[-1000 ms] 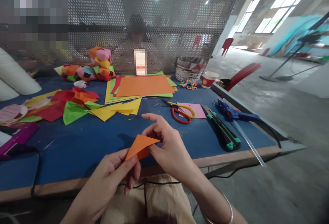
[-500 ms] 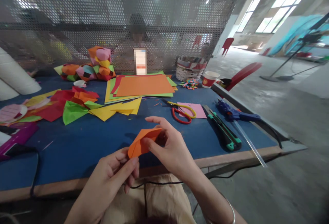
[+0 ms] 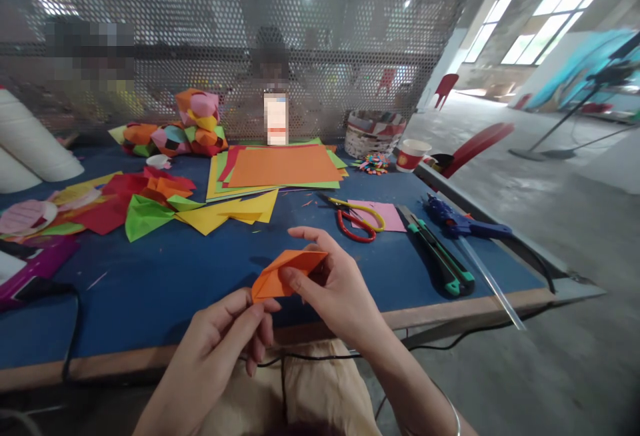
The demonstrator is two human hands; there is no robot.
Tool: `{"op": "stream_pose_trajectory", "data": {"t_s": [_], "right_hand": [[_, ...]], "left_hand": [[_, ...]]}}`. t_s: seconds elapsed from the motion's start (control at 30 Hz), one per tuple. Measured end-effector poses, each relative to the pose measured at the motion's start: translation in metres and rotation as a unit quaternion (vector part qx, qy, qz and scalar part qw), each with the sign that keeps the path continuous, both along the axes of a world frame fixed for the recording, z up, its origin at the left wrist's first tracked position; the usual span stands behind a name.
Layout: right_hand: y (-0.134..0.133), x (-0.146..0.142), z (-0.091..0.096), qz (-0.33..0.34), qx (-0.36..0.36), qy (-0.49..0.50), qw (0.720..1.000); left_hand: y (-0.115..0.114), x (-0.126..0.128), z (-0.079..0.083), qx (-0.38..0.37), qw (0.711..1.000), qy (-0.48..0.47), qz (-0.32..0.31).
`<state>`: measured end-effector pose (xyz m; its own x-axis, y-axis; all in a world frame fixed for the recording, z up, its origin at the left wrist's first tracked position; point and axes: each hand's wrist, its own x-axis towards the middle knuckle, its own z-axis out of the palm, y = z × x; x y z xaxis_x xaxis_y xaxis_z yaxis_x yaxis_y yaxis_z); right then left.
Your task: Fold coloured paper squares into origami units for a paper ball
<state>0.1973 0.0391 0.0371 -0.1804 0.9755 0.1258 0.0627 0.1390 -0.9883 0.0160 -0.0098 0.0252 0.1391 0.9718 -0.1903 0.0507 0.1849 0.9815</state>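
A folded piece of orange paper [image 3: 283, 275] is held in the air above the front edge of the table. My left hand [image 3: 227, 329] pinches its lower left corner between thumb and fingers. On the right side, my right hand [image 3: 333, 279] grips it, thumb pressed on the near face and index finger stretched out above. Beyond my right hand lie scissors [image 3: 357, 231] with red and yellow handles, partly over a pink paper square [image 3: 393, 217]. Folded yellow [image 3: 213, 217] and green [image 3: 147, 216] papers rest farther off to the left.
To the right are a green-black utility knife [image 3: 440, 256] and a blue glue gun [image 3: 455, 219] with a clear glue stick. A stack of coloured sheets [image 3: 285, 166], a woven basket [image 3: 375, 133] and a paper cup [image 3: 413, 155] stand farther back, before a perforated metal screen [image 3: 320, 43].
The orange paper has tilted slightly, its right end shifting right with my right hand. My left hand keeps its pinch at the corner. The whole view has shifted a little.
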Motion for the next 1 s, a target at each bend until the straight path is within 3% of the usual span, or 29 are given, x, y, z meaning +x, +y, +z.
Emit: {"op": "stream_pose_trajectory", "data": {"t_s": [0.27, 0.4, 0.57, 0.77, 0.9, 1.0], "right_hand": [[-0.001, -0.001, 0.005, 0.016, -0.027, 0.026, 0.999], [-0.004, -0.003, 0.006, 0.047, -0.034, 0.042, 0.997], [-0.009, -0.002, 0.008, 0.095, -0.056, 0.074, 0.991], [-0.017, 0.007, 0.003, 0.057, 0.011, 0.065, 0.996], [-0.026, 0.007, 0.002, 0.07, -0.007, 0.062, 0.996], [-0.032, 0.0, 0.004, 0.087, -0.034, 0.049, 0.994]], "left_hand": [[-0.004, 0.0, 0.007, 0.036, 0.997, 0.072, 0.023], [-0.002, 0.002, 0.005, 0.01, 1.0, 0.027, 0.012], [-0.001, 0.004, 0.005, -0.03, 0.998, -0.016, 0.061], [-0.004, 0.009, 0.019, -0.063, 0.992, -0.023, 0.109], [-0.007, 0.016, 0.025, -0.067, 0.99, -0.035, 0.115], [-0.007, 0.018, 0.02, -0.046, 0.991, -0.042, 0.116]]}}
